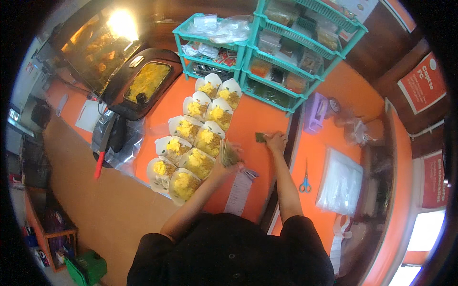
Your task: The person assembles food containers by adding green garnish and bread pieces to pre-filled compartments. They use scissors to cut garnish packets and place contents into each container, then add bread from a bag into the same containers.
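Observation:
My left hand (233, 166) is closed around a bundle of thin greenish packets (229, 153), just right of the open food boxes. My right hand (276, 142) reaches to the orange counter, its fingers closed on the edge of a small dark green packet (260, 137). Several white paper boxes (184, 186) stand in two rows beside my left hand. Yellow scrambled egg and a brownish topping (208, 137) show in them. A long paper slip (238, 193) lies below my left hand, with a small dark bundle (250, 174) by its upper end.
Teal tiered racks (267, 51) of packets stand at the back. A pan of yellow food (149, 82) is at the far left, near a red-handled knife (101, 157). On the right are blue scissors (305, 185), clear plastic bags (339, 181) and a purple holder (315, 113).

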Tool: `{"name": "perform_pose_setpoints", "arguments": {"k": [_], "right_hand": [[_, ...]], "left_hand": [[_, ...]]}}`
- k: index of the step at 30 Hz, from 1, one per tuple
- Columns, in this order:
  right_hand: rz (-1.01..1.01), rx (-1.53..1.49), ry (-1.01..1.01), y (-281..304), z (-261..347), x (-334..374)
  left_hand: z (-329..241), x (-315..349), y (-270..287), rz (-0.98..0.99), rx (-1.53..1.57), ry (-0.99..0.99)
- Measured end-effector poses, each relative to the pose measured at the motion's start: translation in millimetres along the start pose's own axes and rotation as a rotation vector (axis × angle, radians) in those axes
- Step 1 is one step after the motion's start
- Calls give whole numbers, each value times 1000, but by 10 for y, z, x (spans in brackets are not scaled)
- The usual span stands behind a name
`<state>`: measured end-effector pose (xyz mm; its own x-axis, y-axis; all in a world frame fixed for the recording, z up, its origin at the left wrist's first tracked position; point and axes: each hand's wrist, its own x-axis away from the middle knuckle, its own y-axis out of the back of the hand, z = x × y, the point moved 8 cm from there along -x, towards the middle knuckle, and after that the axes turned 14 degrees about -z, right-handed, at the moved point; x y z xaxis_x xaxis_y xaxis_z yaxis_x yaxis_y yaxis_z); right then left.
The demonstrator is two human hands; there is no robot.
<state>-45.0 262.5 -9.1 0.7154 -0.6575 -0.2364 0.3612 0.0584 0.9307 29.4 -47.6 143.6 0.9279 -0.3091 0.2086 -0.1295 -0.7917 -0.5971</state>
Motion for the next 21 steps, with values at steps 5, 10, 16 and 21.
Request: {"name": "perform_pose_setpoints", "arguments": {"k": [5,10,16,21], "right_hand": [[34,-591,-42,139,45,-61],[223,-1275,-130,1237,257,219],[-70,-566,212,2420,656,401],[36,-679,365,3006,1253,640]], "left_hand": [[-221,-74,-133,164,30,-89],[-288,-158,-201,87,-217,-137],[-259,-195,-365,24,-290,-111],[-276,-171,-525,96,-406,-100]]}}
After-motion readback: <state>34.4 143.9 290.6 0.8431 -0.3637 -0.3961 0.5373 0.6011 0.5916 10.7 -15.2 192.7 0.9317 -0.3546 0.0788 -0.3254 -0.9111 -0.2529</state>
